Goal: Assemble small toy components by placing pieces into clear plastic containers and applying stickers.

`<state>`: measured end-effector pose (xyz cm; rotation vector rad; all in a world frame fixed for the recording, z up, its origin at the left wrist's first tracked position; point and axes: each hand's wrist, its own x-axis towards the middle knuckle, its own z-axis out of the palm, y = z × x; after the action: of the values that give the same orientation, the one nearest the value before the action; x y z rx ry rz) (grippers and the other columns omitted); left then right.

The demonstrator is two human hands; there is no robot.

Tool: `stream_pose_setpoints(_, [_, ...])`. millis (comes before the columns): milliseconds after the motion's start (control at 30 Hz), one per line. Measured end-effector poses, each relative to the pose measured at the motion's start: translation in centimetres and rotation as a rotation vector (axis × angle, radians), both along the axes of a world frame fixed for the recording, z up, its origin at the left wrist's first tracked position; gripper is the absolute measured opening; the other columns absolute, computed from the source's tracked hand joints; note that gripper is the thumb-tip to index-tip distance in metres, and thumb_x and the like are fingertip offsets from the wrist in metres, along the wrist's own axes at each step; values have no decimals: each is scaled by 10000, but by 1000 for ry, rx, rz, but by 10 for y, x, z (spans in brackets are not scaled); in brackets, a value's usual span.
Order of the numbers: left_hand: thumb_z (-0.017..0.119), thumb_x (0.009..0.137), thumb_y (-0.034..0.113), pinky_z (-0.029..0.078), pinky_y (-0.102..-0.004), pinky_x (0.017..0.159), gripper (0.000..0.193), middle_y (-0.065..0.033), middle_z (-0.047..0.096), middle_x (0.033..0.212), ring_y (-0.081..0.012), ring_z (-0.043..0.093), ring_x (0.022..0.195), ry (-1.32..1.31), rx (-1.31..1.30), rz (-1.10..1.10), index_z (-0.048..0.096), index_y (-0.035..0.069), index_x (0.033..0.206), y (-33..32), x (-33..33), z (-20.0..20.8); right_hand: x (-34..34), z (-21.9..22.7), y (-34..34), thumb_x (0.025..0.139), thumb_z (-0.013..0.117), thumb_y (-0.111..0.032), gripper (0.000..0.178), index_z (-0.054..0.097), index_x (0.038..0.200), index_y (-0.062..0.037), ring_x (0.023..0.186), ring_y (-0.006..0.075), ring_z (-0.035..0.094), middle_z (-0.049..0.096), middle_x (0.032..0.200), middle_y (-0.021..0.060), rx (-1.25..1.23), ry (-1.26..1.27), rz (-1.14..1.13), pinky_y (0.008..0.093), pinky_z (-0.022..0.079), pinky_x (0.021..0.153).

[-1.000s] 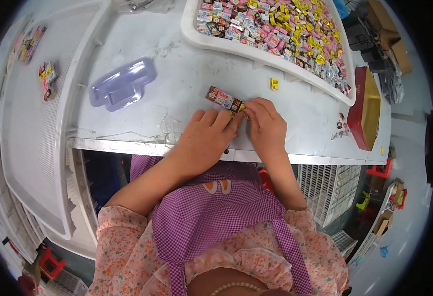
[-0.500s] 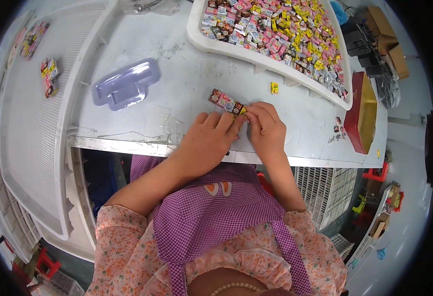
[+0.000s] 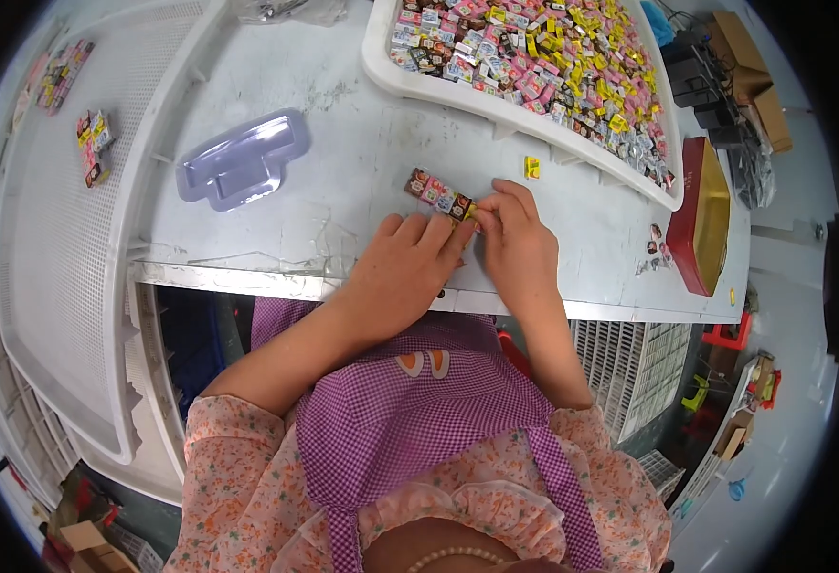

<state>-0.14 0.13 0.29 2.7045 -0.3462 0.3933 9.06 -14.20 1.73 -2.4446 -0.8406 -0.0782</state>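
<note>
A short row of small printed boxes (image 3: 436, 193), in brown, pink and white, lies slantwise on the table in front of me. My left hand (image 3: 405, 269) curls over the near side of the row, fingertips against its boxes. At the row's right end, my right hand (image 3: 522, 250) pinches a small yellow piece beside the left fingertips; the fingers partly hide it. A single yellow box (image 3: 532, 168) sits apart, just beyond my right hand. To the left rests a clear, bluish plastic blister tray (image 3: 244, 160) with a stepped outline.
A white bin (image 3: 524, 127) heaped with small coloured boxes stands at the back right. A perforated white tray (image 3: 66, 258) on the left carries bundled rows (image 3: 95, 148). At the right are a red-and-gold box (image 3: 701, 220) and some loose pieces (image 3: 655, 248).
My right hand has shifted slightly, its index finger rising and bending more at the row's end. The left hand and the row stay nearly in place.
</note>
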Motion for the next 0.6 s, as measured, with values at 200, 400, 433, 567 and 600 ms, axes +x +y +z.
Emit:
stream_pose_setpoints(200, [581, 847, 181, 406, -359, 700, 435, -95, 505, 963, -240, 516, 798, -13, -11, 7, 523, 46, 1257, -1, 1, -1, 0, -11, -1, 851, 622, -90, 63, 620, 908, -63, 754, 299, 657, 623, 1121, 128, 50, -62, -17, 351, 532, 635])
stream_pose_setpoints(400, [584, 841, 177, 406, -362, 695, 444, -91, 505, 952, -239, 519, 796, -10, -4, 16, 517, 52, 1262, 0, 0, 0, 4, -5, 3, 814, 646, -69, 84, 621, 894, -75, 830, 295, 636, 624, 1084, 122, -110, -134, -10, 363, 522, 683])
stream_pose_setpoints(433, [587, 841, 179, 406, -364, 694, 441, -90, 506, 951, -241, 520, 797, -13, -18, 17, 519, 54, 1258, 0, 0, 0, 9, -6, 2, 803, 654, -64, 94, 622, 890, -81, 866, 294, 606, 619, 1063, 107, -97, -175, 46, 367, 495, 725])
stream_pose_setpoints(567, [599, 834, 183, 410, -369, 692, 434, -88, 510, 948, -245, 524, 799, -33, -35, 13, 526, 66, 1246, 0, 1, -2, 19, -16, -2, 752, 670, -52, 155, 618, 890, -100, 885, 288, 516, 578, 996, 45, 40, -173, 114, 395, 372, 766])
stream_pose_setpoints(600, [599, 834, 183, 410, -369, 692, 434, -88, 510, 948, -245, 524, 799, -32, -35, 15, 526, 66, 1246, 0, 1, -2, 18, -14, -1, 752, 670, -52, 155, 618, 890, -100, 885, 288, 516, 578, 996, 45, 41, -172, 115, 395, 372, 766])
